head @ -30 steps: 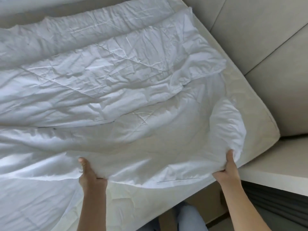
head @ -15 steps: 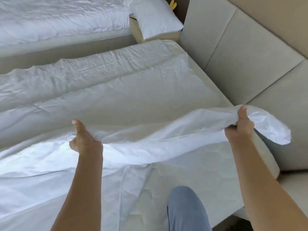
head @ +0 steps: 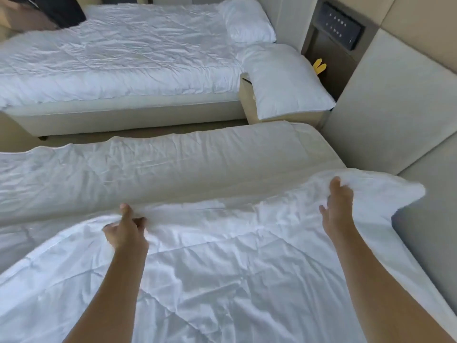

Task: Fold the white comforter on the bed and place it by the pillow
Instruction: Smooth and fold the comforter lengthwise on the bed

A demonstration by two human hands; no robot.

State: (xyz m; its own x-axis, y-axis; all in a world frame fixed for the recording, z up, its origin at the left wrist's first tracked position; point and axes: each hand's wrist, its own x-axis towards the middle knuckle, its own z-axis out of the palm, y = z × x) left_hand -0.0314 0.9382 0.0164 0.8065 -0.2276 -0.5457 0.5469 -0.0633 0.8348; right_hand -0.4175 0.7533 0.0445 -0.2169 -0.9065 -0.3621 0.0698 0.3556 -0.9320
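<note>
Both arms stretched forward over the near bed, left hand (head: pixel 126 230) and right hand (head: pixel 337 209) each gripping the folded edge of the white comforter (head: pixel 222 280), probably halfway across the bed, pillow (head: pixel 284 80) beyond on a bedside stand.

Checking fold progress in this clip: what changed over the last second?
Both hands carried the comforter's near edge up off the mattress and across the bed, laying a fold over the far half. The left hand and right hand kept their grip on that edge throughout. The comforter's far part stayed spread on the bed.
</note>
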